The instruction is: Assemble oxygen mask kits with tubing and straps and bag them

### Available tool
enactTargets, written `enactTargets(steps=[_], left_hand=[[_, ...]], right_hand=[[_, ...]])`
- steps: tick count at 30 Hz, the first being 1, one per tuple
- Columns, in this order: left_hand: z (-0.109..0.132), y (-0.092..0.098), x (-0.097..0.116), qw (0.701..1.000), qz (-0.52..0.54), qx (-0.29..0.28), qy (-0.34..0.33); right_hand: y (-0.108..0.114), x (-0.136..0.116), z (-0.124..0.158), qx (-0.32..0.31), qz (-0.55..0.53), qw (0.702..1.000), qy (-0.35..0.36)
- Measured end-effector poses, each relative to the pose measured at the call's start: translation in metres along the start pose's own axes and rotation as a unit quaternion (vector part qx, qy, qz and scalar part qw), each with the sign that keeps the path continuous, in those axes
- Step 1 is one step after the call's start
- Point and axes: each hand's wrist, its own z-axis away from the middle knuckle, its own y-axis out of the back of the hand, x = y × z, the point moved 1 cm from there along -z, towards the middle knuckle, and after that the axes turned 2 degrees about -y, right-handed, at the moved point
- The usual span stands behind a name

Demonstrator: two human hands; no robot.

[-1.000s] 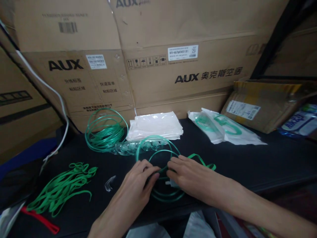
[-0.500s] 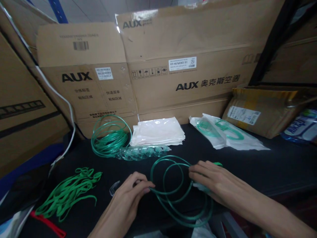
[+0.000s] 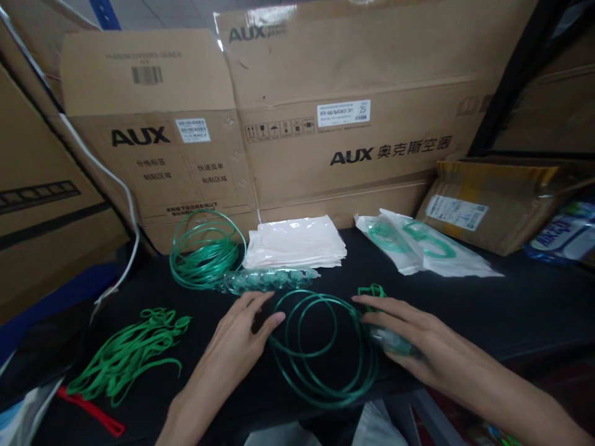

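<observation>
A loose coil of green clear tubing lies on the black table between my hands. My left hand is at the coil's left side, its thumb and fingers apart and nothing between them. At the right side, my right hand has its fingers curved over a clear plastic oxygen mask, with fingertips by the tubing. Its thumb is hidden, and the hand covers much of the mask. Beyond those fingers, a green elastic strap shows.
Behind are a row of nested clear masks, a larger tubing bundle and stacked white bags. Packed bags and a carton stand right. Green straps and a red strip lie left.
My left hand has let go of the tubing, opened and moved up a little. The coil has shifted slightly left and lies rounder. The strap near my right hand has come further into view.
</observation>
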Motion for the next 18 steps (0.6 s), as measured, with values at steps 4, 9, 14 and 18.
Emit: enactTargets(steps=[4,9,14,18], left_hand=[[-0.009,-0.010,0.019,0.997,-0.072,-0.031,0.020],[-0.019,-0.022,0.043,0.988,-0.142,-0.057,0.005],[-0.024,-0.022,0.046,0.989,-0.117,-0.082,0.031],[-0.023,-0.016,0.038,0.990,-0.101,-0.079,0.056]], right_hand=[[-0.011,0.017,0.046,0.063,0.023,0.997,-0.028],[-0.035,0.017,0.086,0.054,0.044,0.996,-0.060],[-0.043,-0.008,0.062,0.018,-0.020,0.996,-0.084],[-0.033,-0.025,0.022,0.011,-0.080,0.993,-0.086]])
